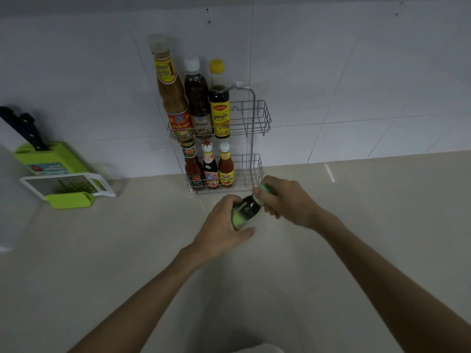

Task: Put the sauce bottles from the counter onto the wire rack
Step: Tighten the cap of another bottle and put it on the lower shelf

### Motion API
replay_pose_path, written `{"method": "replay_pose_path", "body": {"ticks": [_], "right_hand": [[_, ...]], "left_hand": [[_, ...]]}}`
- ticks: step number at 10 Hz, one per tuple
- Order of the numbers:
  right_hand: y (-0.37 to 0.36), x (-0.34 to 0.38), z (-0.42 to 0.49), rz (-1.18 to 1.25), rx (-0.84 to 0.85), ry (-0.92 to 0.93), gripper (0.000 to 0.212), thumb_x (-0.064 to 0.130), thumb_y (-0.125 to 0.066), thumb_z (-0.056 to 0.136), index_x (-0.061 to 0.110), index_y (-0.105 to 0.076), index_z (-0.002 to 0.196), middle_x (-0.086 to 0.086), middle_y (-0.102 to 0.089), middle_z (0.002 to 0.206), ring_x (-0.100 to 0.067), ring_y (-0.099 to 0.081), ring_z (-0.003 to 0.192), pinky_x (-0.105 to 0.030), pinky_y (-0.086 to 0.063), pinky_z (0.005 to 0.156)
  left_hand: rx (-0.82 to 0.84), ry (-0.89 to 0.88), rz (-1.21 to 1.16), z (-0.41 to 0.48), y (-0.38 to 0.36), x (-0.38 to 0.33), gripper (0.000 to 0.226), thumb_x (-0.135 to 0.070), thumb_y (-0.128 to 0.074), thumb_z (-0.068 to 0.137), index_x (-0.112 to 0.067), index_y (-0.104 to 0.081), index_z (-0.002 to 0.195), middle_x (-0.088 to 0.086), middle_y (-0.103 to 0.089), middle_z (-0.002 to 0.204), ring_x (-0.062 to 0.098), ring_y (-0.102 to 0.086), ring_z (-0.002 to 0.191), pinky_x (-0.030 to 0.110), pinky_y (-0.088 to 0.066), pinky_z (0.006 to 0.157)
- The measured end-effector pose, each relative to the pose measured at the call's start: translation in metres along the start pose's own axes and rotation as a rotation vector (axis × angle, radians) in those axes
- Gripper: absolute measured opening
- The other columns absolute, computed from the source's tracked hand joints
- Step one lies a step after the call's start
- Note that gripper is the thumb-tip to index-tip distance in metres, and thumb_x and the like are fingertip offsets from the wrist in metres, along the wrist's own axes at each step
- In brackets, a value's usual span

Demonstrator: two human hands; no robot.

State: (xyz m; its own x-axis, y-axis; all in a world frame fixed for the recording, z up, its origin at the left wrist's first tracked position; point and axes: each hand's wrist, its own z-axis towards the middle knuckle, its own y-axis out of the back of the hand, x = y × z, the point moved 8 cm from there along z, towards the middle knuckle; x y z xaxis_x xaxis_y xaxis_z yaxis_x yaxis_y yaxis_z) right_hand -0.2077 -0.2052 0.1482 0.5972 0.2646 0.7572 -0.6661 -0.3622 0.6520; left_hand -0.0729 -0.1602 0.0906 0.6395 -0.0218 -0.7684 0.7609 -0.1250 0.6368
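Note:
A dark sauce bottle with a green label and green cap [248,208] is tilted over the counter, just in front of the wire rack [257,123]. My left hand [221,225] grips its body. My right hand [285,200] closes around its neck and cap. The two-tier rack hangs on the tiled wall. Its upper tier holds three tall bottles [201,98] on the left side. Three small bottles [211,166] fill the left of the lower tier. The right end of each tier has no bottle in it.
A green knife block with black-handled knives [46,154] and a green-and-white grater [68,187] sit on the beige counter [127,250] at the far left. The white tiled wall rises directly behind the rack.

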Motion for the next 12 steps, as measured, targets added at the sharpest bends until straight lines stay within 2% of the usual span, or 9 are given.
{"method": "replay_pose_path", "body": {"ticks": [1, 2, 3, 5, 6, 8, 9, 10, 12], "right_hand": [[0.013, 0.011, 0.007, 0.112, 0.143, 0.103, 0.016, 0.024, -0.056, 0.096, 0.008, -0.058, 0.100, -0.007, -0.069, 0.086, -0.016, -0.072, 0.072, -0.030, -0.060, 0.070], [0.013, 0.005, 0.012, 0.306, 0.075, 0.065, 0.021, 0.017, -0.058, 0.095, 0.008, -0.054, 0.113, -0.013, -0.064, 0.104, -0.023, -0.071, 0.085, -0.038, -0.062, 0.073], [-0.009, -0.017, 0.007, 0.465, -0.062, -0.079, 0.037, 0.024, -0.068, 0.087, 0.017, -0.052, 0.119, -0.005, -0.061, 0.110, -0.024, -0.069, 0.092, -0.043, -0.062, 0.072], [-0.025, -0.045, 0.032, 0.447, -0.161, -0.193, 0.045, 0.017, -0.072, 0.084, 0.014, -0.052, 0.124, -0.006, -0.060, 0.116, -0.025, -0.069, 0.090, -0.039, -0.063, 0.069], [-0.023, -0.037, 0.061, 0.302, -0.165, -0.092, 0.046, 0.024, -0.076, 0.080, 0.014, -0.055, 0.119, 0.002, -0.063, 0.106, -0.018, -0.068, 0.087, -0.031, -0.061, 0.070], [-0.007, -0.055, 0.127, 0.111, -0.334, -0.001, 0.033, 0.017, -0.073, 0.082, 0.012, -0.053, 0.108, -0.005, -0.066, 0.097, -0.018, -0.060, 0.083, -0.022, -0.048, 0.069], [-0.019, -0.078, 0.155, 0.121, -0.270, -0.038, 0.032, 0.009, -0.067, 0.084, 0.013, -0.051, 0.111, -0.006, -0.064, 0.100, -0.021, -0.059, 0.088, -0.016, -0.044, 0.069], [-0.037, -0.096, 0.179, 0.098, -0.119, -0.101, 0.037, 0.005, -0.063, 0.084, 0.011, -0.044, 0.115, -0.012, -0.063, 0.103, -0.032, -0.060, 0.095, -0.037, -0.049, 0.077], [-0.061, -0.111, 0.198, 0.002, 0.046, -0.171, 0.061, 0.012, -0.061, 0.090, 0.014, -0.026, 0.141, -0.019, -0.061, 0.115, -0.030, -0.059, 0.099, -0.031, -0.043, 0.078]], "left_hand": [[0.147, 0.093, -0.188, 0.005, 0.001, 0.015, 0.061, -0.038, -0.078, 0.068, -0.033, -0.049, 0.122, -0.003, -0.060, 0.116, 0.014, -0.059, 0.105, 0.039, -0.052, 0.092], [0.122, 0.095, -0.237, 0.010, 0.001, 0.016, 0.042, -0.028, -0.076, 0.076, -0.024, -0.054, 0.112, -0.001, -0.067, 0.097, 0.016, -0.064, 0.091, 0.037, -0.052, 0.082], [-0.034, 0.067, -0.220, 0.018, 0.000, 0.014, 0.042, -0.029, -0.073, 0.082, -0.019, -0.048, 0.114, 0.001, -0.066, 0.101, 0.016, -0.064, 0.090, 0.033, -0.052, 0.074], [0.002, 0.023, -0.153, 0.052, -0.020, 0.029, 0.045, -0.018, -0.070, 0.084, -0.016, -0.039, 0.117, 0.005, -0.054, 0.115, 0.016, -0.055, 0.106, 0.020, -0.048, 0.079], [-0.018, 0.036, -0.114, 0.074, -0.020, 0.038, 0.056, -0.013, -0.070, 0.085, -0.011, -0.034, 0.128, 0.007, -0.046, 0.124, 0.019, -0.049, 0.116, 0.025, -0.047, 0.092], [-0.054, 0.159, -0.076, 0.120, -0.005, 0.074, 0.103, -0.017, -0.074, 0.081, -0.009, 0.000, 0.153, 0.011, -0.007, 0.160, 0.026, -0.008, 0.148, 0.038, -0.014, 0.122], [-0.066, 0.189, -0.099, 0.136, -0.003, 0.089, 0.101, -0.016, -0.072, 0.081, -0.007, -0.001, 0.153, 0.012, -0.009, 0.160, 0.026, -0.010, 0.148, 0.038, -0.013, 0.122], [-0.093, 0.219, -0.132, 0.142, -0.004, 0.097, 0.095, -0.014, -0.070, 0.082, -0.008, -0.007, 0.152, 0.011, -0.016, 0.157, 0.026, -0.017, 0.146, 0.038, -0.019, 0.121], [-0.155, 0.216, -0.161, 0.145, -0.005, 0.103, 0.090, -0.009, -0.069, 0.080, -0.008, -0.013, 0.151, 0.011, -0.020, 0.153, 0.025, -0.022, 0.143, 0.032, -0.022, 0.118]]}}
